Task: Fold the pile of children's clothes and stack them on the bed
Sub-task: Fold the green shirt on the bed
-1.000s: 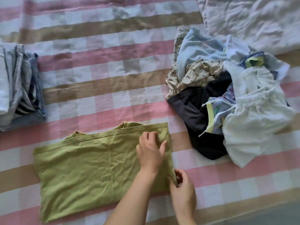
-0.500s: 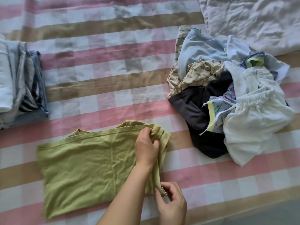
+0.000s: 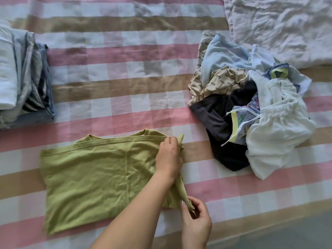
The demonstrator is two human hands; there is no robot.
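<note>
Pink-and-tan checked bedspread (image 3: 125,108) carries the olive-green cloth T-shirt (image 3: 98,177), lying flat near me. Its right edge, flat a second ago, is now lifted: my left hand (image 3: 168,159) pinches the top corner, my right hand (image 3: 195,218) the bottom hem.

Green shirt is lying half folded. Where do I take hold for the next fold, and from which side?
Take the green shirt by its right edge, coming from the right: that edge stands lifted and bunched, while the rest lies flat. The left hand grips the far corner, the right hand pinches the near one.
</note>
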